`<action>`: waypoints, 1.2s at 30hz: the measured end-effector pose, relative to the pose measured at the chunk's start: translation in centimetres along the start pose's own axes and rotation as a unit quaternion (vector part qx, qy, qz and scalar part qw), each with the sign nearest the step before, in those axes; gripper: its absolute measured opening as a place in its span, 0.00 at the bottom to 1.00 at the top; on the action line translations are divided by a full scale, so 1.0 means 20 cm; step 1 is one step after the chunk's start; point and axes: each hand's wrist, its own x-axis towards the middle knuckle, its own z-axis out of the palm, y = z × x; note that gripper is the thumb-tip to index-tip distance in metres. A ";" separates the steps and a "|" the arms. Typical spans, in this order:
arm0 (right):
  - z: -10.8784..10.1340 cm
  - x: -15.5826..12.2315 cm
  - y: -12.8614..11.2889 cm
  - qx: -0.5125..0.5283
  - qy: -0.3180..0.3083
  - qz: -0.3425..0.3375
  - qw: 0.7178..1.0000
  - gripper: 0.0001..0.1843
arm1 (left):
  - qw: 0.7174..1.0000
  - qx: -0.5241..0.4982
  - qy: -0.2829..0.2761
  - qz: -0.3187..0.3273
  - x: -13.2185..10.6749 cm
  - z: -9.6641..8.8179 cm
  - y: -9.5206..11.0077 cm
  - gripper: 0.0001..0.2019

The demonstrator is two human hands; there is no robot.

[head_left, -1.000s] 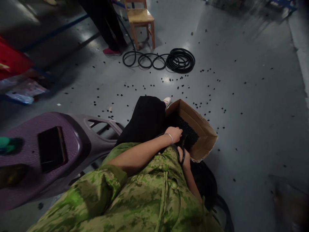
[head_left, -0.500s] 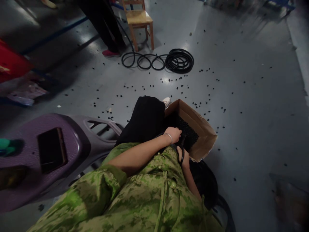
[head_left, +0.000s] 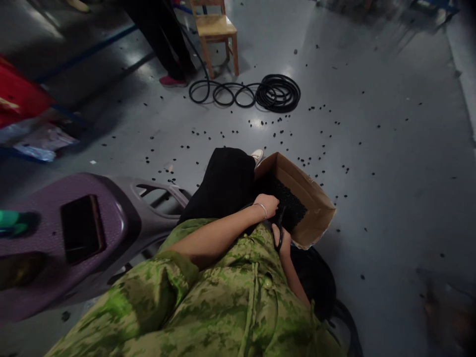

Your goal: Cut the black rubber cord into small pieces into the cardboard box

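My left hand (head_left: 267, 205), with a silver bracelet at the wrist, is closed above the near side of an open cardboard box (head_left: 317, 229). Its fingertips point down toward the box, and what they hold, if anything, is hidden. Just below and to the right, my right hand (head_left: 284, 241) is closed round a black curved piece (head_left: 280, 239), slim and loop-like, whose upper end reaches toward my left hand. Whether it is a tool handle or a length of tubing I cannot make out. Many small black pieces (head_left: 295, 204) fill the bottom of the box.
On the left, a purple plastic stool (head_left: 122, 210) bears a phone (head_left: 81, 229) and a green object (head_left: 13, 222). Coiled black hose (head_left: 278, 94) lies ahead by a wooden chair (head_left: 215, 26) and a standing person's legs (head_left: 167, 42). Small black rings dot the floor (head_left: 401, 163).
The view has shifted very slightly. Both hands stay at the near edge of the box in almost the same pose, the right one still round the black piece.
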 end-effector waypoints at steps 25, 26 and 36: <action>0.04 0.03 0.09 0.004 0.018 -0.025 0.999 0.29 | 1.000 0.002 0.004 -0.020 0.01 0.00 0.01 0.13; 0.03 0.02 0.08 0.009 0.014 -0.024 1.000 0.28 | 1.000 0.005 0.000 -0.014 0.01 0.00 0.00 0.13; 0.04 0.04 0.07 0.010 0.017 -0.005 1.000 0.30 | 1.000 0.014 -0.026 0.000 0.02 0.02 0.01 0.12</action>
